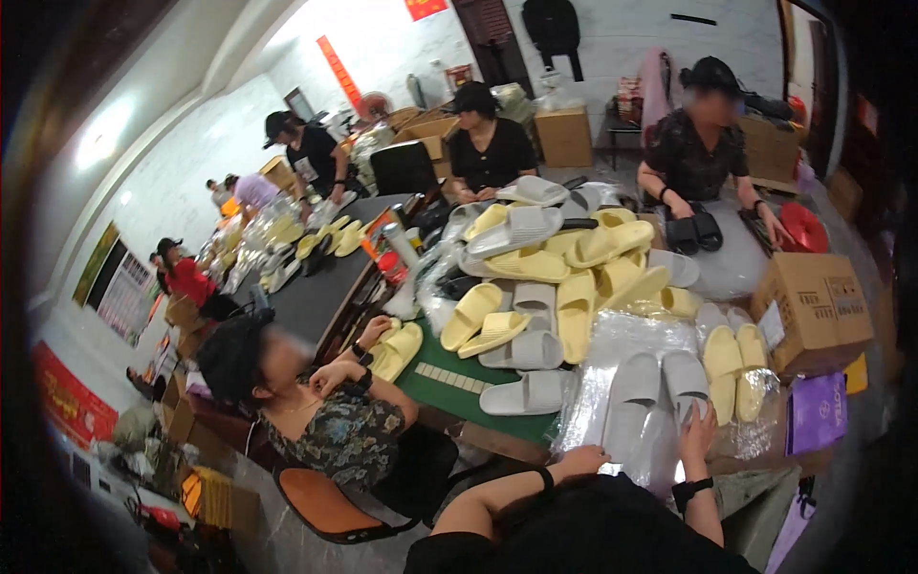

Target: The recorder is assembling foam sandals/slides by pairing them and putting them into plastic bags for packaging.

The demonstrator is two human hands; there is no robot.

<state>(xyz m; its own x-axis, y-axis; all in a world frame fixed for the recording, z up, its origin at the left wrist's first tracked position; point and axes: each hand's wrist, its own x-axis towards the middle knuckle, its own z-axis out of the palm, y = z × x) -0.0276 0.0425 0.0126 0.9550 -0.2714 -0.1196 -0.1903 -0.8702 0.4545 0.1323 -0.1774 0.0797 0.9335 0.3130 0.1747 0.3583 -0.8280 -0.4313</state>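
A pair of grey slippers lies side by side on clear plastic bags (588,383) at the table's edge before me. My right hand (698,435) is closed around the outer edge of the right grey slipper (685,378). Beside the heel of the left grey slipper (633,407), my left hand (579,462) has its fingers together at the edge of the plastic; the fingertips are small and partly hidden. To the right, a pair of yellow slippers (723,373) rests on more clear plastic, next to a cardboard box (818,311).
A heap of yellow and grey slippers (550,239) covers the table ahead. White tiles (449,378) line the green mat (502,394). One co-worker (325,411) sits at left holding yellow slippers; another (703,158) across handles black slippers. A purple box (818,413) stands at right.
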